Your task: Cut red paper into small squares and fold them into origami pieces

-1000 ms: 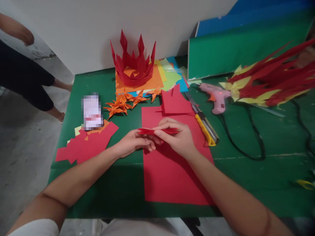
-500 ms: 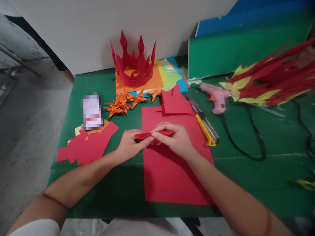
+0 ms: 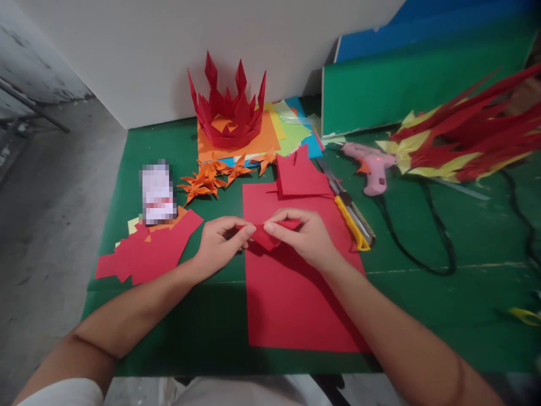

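A: Where's the folded paper [image 3: 267, 240]?

B: Near the middle of the frame, red, held over the red sheet [image 3: 296, 316].

A: By which hand?

B: Both. The left hand [image 3: 222, 243] pinches its left end between thumb and fingers; the right hand [image 3: 302, 234] has its right end the same way. Neither grip is loose.

A: What's just beyond them?

B: Red pieces [image 3: 302, 176] on the far end of the sheet. Right of centre, the yellow knife [image 3: 353, 225] lies slanted along the sheet's right edge.

A: And above?

B: Orange flowers [image 3: 207, 179] at upper centre, left of the pieces. Behind those, a red crown [image 3: 234, 137] stands upright on coloured paper [image 3: 273, 135].

A: The left side?

B: Red scraps [image 3: 154, 256], with a pixelated oblong [image 3: 157, 192] overlapping their top.

A: Upper right?

B: A pink glue gun [image 3: 374, 169], beside red and yellow strips [image 3: 460, 132]. All of it is on the green table [image 3: 190, 332].
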Demonstrator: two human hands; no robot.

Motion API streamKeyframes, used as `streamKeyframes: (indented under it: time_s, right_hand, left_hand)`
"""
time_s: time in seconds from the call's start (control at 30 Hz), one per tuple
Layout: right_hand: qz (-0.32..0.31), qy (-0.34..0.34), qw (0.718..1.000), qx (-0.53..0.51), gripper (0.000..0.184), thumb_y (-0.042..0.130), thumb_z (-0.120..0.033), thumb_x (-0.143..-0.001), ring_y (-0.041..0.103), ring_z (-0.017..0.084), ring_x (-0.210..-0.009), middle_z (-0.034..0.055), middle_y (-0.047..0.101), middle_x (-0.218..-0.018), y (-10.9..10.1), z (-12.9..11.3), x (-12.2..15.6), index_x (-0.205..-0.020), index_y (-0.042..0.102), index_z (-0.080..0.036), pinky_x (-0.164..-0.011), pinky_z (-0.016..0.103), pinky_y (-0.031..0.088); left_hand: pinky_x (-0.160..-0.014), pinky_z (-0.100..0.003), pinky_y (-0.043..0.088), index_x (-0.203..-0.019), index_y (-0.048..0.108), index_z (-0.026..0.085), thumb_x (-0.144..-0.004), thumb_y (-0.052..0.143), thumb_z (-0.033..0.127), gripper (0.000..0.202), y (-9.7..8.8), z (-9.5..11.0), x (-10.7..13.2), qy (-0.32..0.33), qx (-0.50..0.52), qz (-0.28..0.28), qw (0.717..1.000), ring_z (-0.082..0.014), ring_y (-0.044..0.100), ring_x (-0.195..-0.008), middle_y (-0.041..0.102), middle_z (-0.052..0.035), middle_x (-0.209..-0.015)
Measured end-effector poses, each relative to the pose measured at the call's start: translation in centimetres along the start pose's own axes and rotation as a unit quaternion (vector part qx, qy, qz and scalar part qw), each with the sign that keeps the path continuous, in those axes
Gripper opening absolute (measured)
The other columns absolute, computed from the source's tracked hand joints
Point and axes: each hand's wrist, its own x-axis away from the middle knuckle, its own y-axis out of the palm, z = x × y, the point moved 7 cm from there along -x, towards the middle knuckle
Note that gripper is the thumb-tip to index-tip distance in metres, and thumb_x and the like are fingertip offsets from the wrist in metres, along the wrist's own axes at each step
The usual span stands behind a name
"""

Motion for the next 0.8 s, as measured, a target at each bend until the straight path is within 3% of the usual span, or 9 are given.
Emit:
streamKeyframes:
  time_s: [0.17, 0.3, 0.5, 0.67, 0.8]
  right_hand:
    - [0.017, 0.039, 0.999, -0.033, 0.031, 0.082, -0.047, -0.062, 0.062, 0.014, -0.057, 0.0018, 0.071, -0.068, -0.3, 0.9, -0.2, -0.068, 0.069, -0.020, -0.050, 0.026, 0.052]
    - [-0.009, 0.035, 0.997, -0.067, 0.036, 0.084, -0.047, -0.059, 0.063, 0.014, -0.058, 0.0016, 0.071, -0.072, 0.3, 1.3, -0.2, -0.076, 0.069, -0.019, -0.054, 0.028, 0.054]
    - [-0.032, 0.034, 0.997, 0.059, 0.035, 0.075, -0.049, -0.070, 0.058, 0.015, -0.056, 0.0025, 0.064, -0.062, 0.5, 2.0, 0.0, -0.069, 0.064, -0.016, -0.053, 0.028, 0.047]
    - [-0.086, -0.016, 0.990, 0.111, 0.030, 0.069, -0.044, -0.078, 0.044, 0.010, -0.054, -0.0034, 0.050, -0.058, 1.5, 1.2, 0.2, -0.067, 0.059, -0.018, -0.049, 0.024, 0.035]
    - [-0.086, -0.026, 0.988, 0.125, 0.038, 0.069, -0.044, -0.078, 0.036, 0.008, -0.052, -0.0058, 0.041, -0.054, 1.7, 1.0, 0.2, -0.057, 0.048, -0.019, -0.048, 0.023, 0.030]
  left_hand:
    - [-0.046, -0.020, 0.048, -0.072, 0.072, 0.015, -0.071, 0.077, 0.049, 0.034, 0.2, -0.4, -0.1, -0.051, 0.057, 0.008, 0.997, -0.0090, 0.057, -0.044, 0.066, -0.0004, -0.052]
    - [-0.048, -0.021, 0.050, -0.071, 0.072, 0.015, -0.071, 0.077, 0.047, 0.033, -0.3, -0.5, -0.2, -0.071, 0.073, 0.031, 0.994, -0.0102, 0.060, -0.046, 0.069, -0.0016, -0.055]
    - [-0.053, -0.024, 0.052, -0.076, 0.069, 0.015, -0.067, 0.078, 0.051, 0.038, -0.4, -1.2, -0.5, -0.088, 0.098, 0.037, 0.991, -0.0119, 0.062, -0.051, 0.069, -0.0014, -0.058]
    - [-0.070, -0.024, 0.052, -0.072, 0.070, 0.018, -0.063, 0.083, 0.032, 0.021, -0.5, 0.0, -0.5, -0.005, -0.009, 0.040, 0.999, -0.0129, 0.064, -0.070, 0.071, -0.0001, -0.072]
    - [-0.069, -0.024, 0.049, -0.065, 0.068, 0.019, -0.067, 0.079, 0.029, 0.015, -0.6, 0.3, -0.4, 0.005, -0.054, 0.051, 0.997, -0.0129, 0.061, -0.067, 0.068, 0.0008, -0.068]
